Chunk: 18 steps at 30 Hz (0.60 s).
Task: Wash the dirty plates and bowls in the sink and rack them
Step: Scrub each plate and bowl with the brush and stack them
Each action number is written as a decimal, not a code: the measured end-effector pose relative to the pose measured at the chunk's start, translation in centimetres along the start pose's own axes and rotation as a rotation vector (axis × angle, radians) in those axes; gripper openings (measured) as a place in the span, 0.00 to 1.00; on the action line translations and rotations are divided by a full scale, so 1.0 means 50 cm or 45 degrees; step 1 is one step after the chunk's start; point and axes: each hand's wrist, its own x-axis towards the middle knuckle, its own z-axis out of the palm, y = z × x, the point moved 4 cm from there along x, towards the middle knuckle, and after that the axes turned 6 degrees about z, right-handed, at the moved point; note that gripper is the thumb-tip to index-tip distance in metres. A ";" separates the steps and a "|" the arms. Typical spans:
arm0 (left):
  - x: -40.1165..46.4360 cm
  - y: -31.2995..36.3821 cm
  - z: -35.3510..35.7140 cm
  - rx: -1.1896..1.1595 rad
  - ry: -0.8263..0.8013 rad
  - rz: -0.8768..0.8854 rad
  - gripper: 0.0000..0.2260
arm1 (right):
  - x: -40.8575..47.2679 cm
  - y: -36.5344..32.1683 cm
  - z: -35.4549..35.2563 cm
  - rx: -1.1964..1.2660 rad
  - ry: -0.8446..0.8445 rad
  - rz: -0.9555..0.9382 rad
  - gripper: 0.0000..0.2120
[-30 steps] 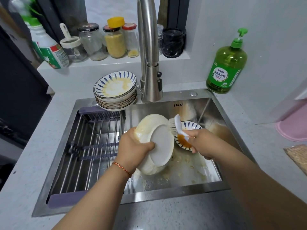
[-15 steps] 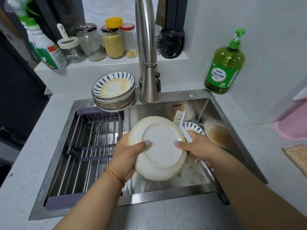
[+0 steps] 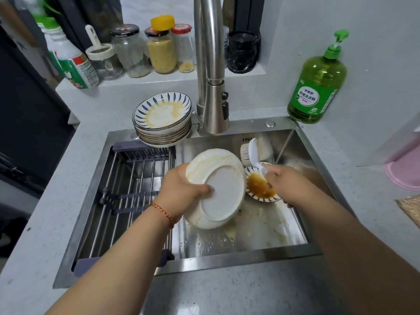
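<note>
My left hand (image 3: 181,192) grips a white plate (image 3: 218,189) by its rim and holds it tilted over the steel sink (image 3: 250,223), its underside facing me with yellow smears near the edge. My right hand (image 3: 286,185) holds a white dish brush (image 3: 251,153) by the handle, bristles up and to the right of the plate, clear of it. Below that hand a small blue-striped bowl (image 3: 259,187) with orange sauce lies in the sink. A stack of dirty blue-striped plates (image 3: 162,120) stands on the sink's back rim.
A roll-up drying rack (image 3: 127,196) with steel bars covers the sink's left half. The tall faucet (image 3: 211,87) rises behind the plate. Green dish soap (image 3: 318,85) stands back right, jars (image 3: 159,51) line the ledge, and a pink object (image 3: 406,173) sits at the right edge.
My left hand has turned the plate from facing me flat to tilted leftward. My right hand drew the brush off the plate's edge and moved right, uncovering the sauce bowl.
</note>
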 end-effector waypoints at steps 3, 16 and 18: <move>0.003 0.007 0.002 0.198 0.050 0.098 0.18 | -0.014 -0.027 0.011 -0.281 -0.008 -0.094 0.18; -0.011 0.018 0.014 0.576 0.012 0.242 0.15 | -0.081 -0.097 0.042 -0.493 0.025 -0.384 0.17; -0.011 0.015 0.012 0.528 0.025 0.220 0.13 | -0.095 -0.104 0.065 -0.444 -0.018 -0.453 0.17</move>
